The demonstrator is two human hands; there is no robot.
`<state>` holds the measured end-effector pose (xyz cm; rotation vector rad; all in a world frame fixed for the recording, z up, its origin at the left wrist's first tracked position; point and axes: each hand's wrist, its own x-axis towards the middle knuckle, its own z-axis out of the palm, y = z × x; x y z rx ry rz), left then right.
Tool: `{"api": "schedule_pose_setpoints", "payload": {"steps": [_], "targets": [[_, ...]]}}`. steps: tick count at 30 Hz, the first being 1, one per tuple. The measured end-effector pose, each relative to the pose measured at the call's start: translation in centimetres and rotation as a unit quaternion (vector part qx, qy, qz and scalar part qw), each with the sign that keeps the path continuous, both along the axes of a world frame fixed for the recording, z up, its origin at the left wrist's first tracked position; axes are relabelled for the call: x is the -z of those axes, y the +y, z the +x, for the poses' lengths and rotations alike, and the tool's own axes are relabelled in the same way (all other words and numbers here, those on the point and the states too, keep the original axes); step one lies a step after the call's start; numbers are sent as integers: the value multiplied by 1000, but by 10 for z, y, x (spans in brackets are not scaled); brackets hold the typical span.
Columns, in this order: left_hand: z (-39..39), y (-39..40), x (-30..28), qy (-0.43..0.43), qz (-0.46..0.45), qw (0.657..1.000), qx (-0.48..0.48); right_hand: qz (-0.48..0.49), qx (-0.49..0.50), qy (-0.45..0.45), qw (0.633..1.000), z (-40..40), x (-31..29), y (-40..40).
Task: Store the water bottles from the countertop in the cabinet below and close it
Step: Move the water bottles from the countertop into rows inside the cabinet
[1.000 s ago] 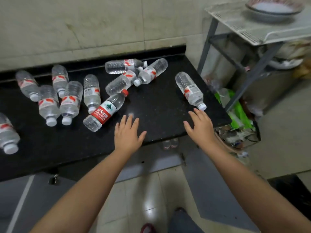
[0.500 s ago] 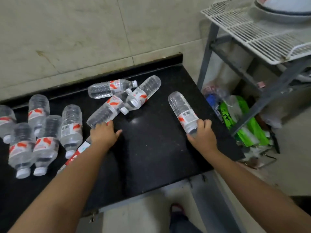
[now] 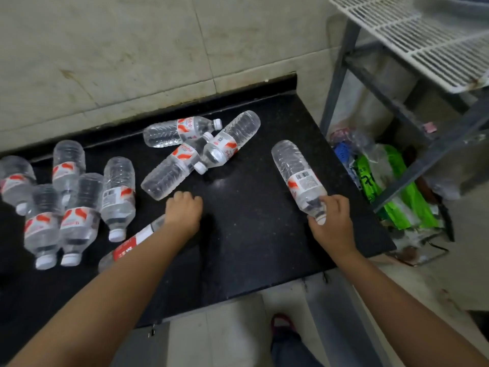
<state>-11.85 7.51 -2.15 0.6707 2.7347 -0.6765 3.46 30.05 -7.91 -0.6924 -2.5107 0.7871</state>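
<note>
Right hand (image 3: 332, 221) grips the neck end of a lone water bottle (image 3: 297, 172) lying near the worktop's (image 3: 251, 234) right edge, cap toward the person. Left hand (image 3: 183, 211) curls over the top of a red-labelled bottle (image 3: 132, 241), mostly hidden under the forearm. Bottles look full: moderately heavy, thin walls that give under squeeze, smooth and round, prone to roll. The ribbed body or neck seems the best hold. Three more bottles (image 3: 201, 144) lie far centre; five (image 3: 71, 197) lie left.

Your left hand (image 3: 182, 211) and forearm hide the red-label bottle's (image 3: 132, 242) neck and base (grip not readable). Leftmost bottle (image 3: 14, 181) cut by frame edge. Wire shelf (image 3: 412, 41) clipped top and right.
</note>
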Motion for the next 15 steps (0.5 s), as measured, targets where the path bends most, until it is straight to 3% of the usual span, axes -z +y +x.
{"api": "schedule_pose_setpoints", "payload": {"steps": [5,9,11,15], "targets": [[60,-20,-39,12,60,998,28,80,13,126,989,30,-27,-27],[129,-71,-71,34,128,991,26,100,18,150,984,75,-71,-74],[162,-105,-83,33,161,986,21,118,-16,133,984,103,-96,-104],[203,-160,-103,52,301,952,24,93,-56,9,994,147,-141,-151]]}}
